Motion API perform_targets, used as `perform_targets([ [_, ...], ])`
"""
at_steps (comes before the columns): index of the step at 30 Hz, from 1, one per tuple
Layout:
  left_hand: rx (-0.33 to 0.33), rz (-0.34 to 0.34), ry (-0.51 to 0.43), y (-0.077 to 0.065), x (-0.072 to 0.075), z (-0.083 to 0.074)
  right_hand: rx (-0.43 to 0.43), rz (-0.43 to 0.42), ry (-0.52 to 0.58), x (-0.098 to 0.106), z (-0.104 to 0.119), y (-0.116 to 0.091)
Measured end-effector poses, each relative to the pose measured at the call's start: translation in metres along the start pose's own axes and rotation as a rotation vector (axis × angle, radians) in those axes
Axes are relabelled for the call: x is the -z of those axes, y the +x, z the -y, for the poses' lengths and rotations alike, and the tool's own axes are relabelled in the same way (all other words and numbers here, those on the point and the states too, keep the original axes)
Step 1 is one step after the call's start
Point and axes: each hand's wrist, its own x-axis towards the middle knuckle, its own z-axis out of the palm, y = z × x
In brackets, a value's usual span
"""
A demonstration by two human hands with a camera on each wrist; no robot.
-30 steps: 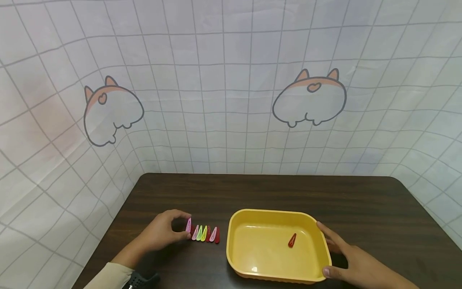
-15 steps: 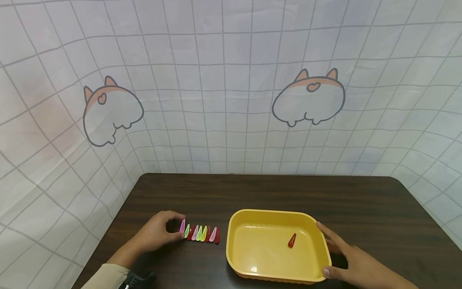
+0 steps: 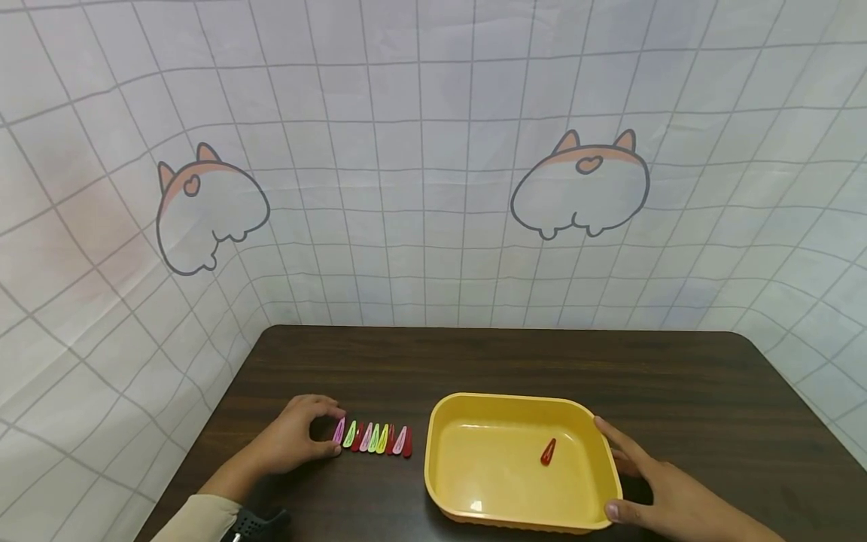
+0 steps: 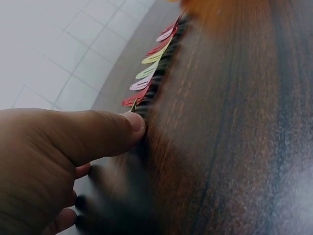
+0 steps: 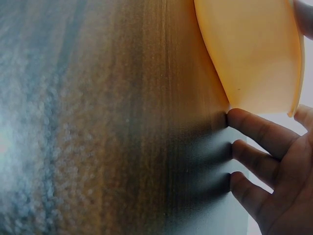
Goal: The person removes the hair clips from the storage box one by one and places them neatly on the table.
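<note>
In the head view, my left hand [image 3: 291, 438] pinches a pink-purple snap hair clip [image 3: 339, 430] end to end between thumb and index finger, at the table surface. This clip stands at the left end of a row of snap clips; a green clip [image 3: 349, 434] is beside it. The left wrist view shows the thumb [image 4: 112, 128] mostly hiding the held clip. My right hand [image 3: 653, 482] touches the right end of a yellow tray [image 3: 497, 513] with thumb and index finger spread along its rim. Its other fingers [image 5: 259, 161] are straight, tips on the table. One red clip [image 3: 548, 452] lies inside the tray.
The row continues rightward with several red, pink, green and yellow clips, ending in a red clip [image 3: 407, 443] near the tray's left wall. All stand on a dark wooden table [image 3: 528, 361]. A white gridded cloth [image 3: 443, 188] hangs behind it.
My left hand has moved left with the pink-purple clip and lowered it to the row's left end. The green clip it covered now shows. My right hand and the tray have stayed put.
</note>
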Motion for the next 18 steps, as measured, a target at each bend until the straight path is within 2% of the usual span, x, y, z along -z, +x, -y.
perform_targets([
  [10, 0.043, 0.037, 0.04, 0.0006, -0.0023, -0.0008, 0.029, 0.013, 0.02, 0.0039, -0.003, -0.0001],
  [18, 0.036, 0.069, 0.049, 0.0013, -0.0007, -0.0026, 0.013, 0.006, -0.006, 0.0066, -0.0027, 0.002],
])
